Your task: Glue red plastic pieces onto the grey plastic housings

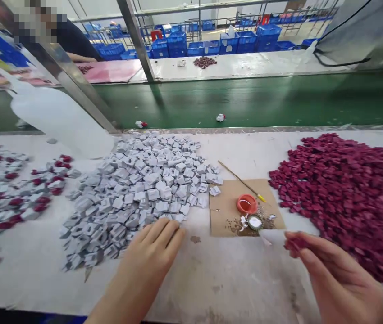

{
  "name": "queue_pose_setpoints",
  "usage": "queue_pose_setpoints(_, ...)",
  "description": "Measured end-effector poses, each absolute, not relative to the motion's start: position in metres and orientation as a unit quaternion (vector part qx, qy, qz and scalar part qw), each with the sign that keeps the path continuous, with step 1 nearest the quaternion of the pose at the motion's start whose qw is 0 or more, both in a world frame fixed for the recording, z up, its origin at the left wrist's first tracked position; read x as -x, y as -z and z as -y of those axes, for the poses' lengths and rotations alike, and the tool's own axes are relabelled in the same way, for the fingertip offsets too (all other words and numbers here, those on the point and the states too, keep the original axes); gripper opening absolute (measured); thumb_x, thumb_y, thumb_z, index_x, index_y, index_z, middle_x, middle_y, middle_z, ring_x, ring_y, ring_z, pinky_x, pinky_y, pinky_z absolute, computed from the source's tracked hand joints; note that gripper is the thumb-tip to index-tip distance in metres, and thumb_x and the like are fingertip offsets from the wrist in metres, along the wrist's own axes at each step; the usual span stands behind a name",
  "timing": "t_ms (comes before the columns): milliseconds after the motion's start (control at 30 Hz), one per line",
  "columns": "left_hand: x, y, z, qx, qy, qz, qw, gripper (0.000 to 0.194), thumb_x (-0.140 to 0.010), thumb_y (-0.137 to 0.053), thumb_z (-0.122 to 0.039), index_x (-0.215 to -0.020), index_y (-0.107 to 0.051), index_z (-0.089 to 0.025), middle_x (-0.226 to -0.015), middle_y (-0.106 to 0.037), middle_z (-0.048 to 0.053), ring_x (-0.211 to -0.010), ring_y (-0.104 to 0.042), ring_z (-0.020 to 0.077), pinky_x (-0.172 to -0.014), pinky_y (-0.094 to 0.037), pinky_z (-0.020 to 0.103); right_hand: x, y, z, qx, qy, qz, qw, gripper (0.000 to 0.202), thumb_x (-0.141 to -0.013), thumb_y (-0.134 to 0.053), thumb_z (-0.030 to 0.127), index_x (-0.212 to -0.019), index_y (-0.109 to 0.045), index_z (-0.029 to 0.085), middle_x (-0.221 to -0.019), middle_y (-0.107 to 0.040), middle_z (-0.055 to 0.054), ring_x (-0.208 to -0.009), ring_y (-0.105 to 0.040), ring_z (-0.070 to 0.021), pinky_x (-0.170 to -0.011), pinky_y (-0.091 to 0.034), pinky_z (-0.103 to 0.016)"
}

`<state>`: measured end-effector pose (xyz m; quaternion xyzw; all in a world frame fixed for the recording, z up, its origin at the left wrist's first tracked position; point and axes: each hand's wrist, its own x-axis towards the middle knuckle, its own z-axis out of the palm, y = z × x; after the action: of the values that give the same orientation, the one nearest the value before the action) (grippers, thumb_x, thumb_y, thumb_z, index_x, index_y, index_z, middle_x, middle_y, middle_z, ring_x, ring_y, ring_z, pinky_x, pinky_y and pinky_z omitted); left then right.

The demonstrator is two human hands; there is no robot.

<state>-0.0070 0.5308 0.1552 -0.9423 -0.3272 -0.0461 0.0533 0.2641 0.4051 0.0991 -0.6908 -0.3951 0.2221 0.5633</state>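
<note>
My left hand [154,252] reaches over the front right edge of a pile of small pale grey plastic pieces [157,180]. Its fingers are stretched forward side by side; whatever lies under the fingertips is hidden. Between thumb and fingers of my right hand [330,265] is a small maroon piece [294,244], slightly blurred. That hand is just left of a large pile of maroon pieces [353,180]. Between the two piles, a brown cardboard sheet [221,225] carries an orange-red cap [246,204], a small round dish with white content [254,222] and a thin yellow-tipped stick [242,181].
Grey pieces joined with maroon ones [43,198] lie at the left. A white bottle [59,112] leans near a metal post [76,85]. Behind runs a green conveyor belt [262,99] with two small pieces on it. Another person [76,40] is across it, with blue crates [178,42] beyond.
</note>
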Motion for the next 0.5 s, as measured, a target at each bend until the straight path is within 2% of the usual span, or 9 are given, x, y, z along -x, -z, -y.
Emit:
queue_pose_setpoints(133, 0.009, -0.148, -0.528, 0.947, 0.135, 0.286, 0.062, 0.047, -0.070, -0.032, 0.010, -0.093, -0.066, -0.012, -0.094, -0.072, 0.012, -0.082, -0.069, 0.0279, -0.064, -0.058, 0.039, -0.249, -0.122, -0.425, 0.668, -0.127, 0.513, 0.524, 0.018, -0.085, -0.066, 0.020, -0.101, -0.069, 0.027, -0.098, -0.072, 0.001, -0.087, -0.069, -0.0133, -0.078, -0.059, -0.019)
queue_pose_setpoints(200, 0.010, -0.142, -0.522, 0.942, 0.179, 0.284, -0.006, 0.044, -0.078, -0.033, 0.006, -0.100, -0.065, -0.015, -0.101, -0.071, 0.010, -0.090, -0.068, 0.0269, -0.069, -0.059, 0.038, -0.248, -0.125, -0.431, 0.647, -0.068, 0.576, 0.495, 0.026, -0.085, -0.063, 0.012, -0.105, -0.068, 0.027, -0.104, -0.070, 0.001, -0.094, -0.067, -0.0123, -0.086, -0.056, -0.021)
queue_pose_setpoints(267, 0.009, -0.135, -0.513, 0.917, 0.234, 0.292, -0.139, 0.035, -0.087, -0.039, -0.003, -0.108, -0.061, -0.020, -0.109, -0.068, 0.007, -0.097, -0.067, 0.0208, -0.079, -0.058, 0.030, -0.250, -0.125, -0.435, 0.618, -0.017, 0.641, 0.455, 0.033, -0.085, -0.060, 0.005, -0.110, -0.066, 0.025, -0.108, -0.068, 0.000, -0.098, -0.065, -0.0126, -0.091, -0.054, -0.024)
queue_pose_setpoints(333, 0.006, -0.128, -0.501, 0.860, 0.281, 0.311, -0.292, 0.029, -0.088, -0.050, -0.008, -0.110, -0.060, -0.025, -0.111, -0.065, 0.002, -0.101, -0.065, 0.0136, -0.087, -0.054, 0.020, -0.252, -0.124, -0.440, 0.596, 0.012, 0.688, 0.414, 0.036, -0.084, -0.058, 0.000, -0.112, -0.065, 0.022, -0.109, -0.067, -0.002, -0.099, -0.064, -0.0134, -0.092, -0.052, -0.026)
queue_pose_setpoints(433, -0.002, -0.121, -0.480, 0.696, 0.333, 0.356, -0.526, 0.026, -0.084, -0.062, -0.011, -0.100, -0.066, -0.032, -0.112, -0.063, -0.002, -0.099, -0.066, 0.0101, -0.084, -0.053, 0.014, -0.252, -0.123, -0.447, 0.588, 0.026, 0.715, 0.377, 0.034, -0.084, -0.057, -0.002, -0.111, -0.065, 0.018, -0.107, -0.067, -0.005, -0.099, -0.063, -0.0137, -0.092, -0.051, -0.026)
queue_pose_setpoints(500, -0.009, -0.119, -0.468, 0.513, 0.359, 0.381, -0.680, 0.013, -0.080, -0.070, -0.021, -0.088, -0.070, -0.032, -0.106, -0.064, -0.002, -0.092, -0.068, 0.0111, -0.078, -0.055, 0.016, -0.250, -0.122, -0.450, 0.591, 0.030, 0.720, 0.362, 0.032, -0.084, -0.056, -0.003, -0.108, -0.065, 0.016, -0.106, -0.067, -0.006, -0.100, -0.062, -0.0134, -0.092, -0.050, -0.026)
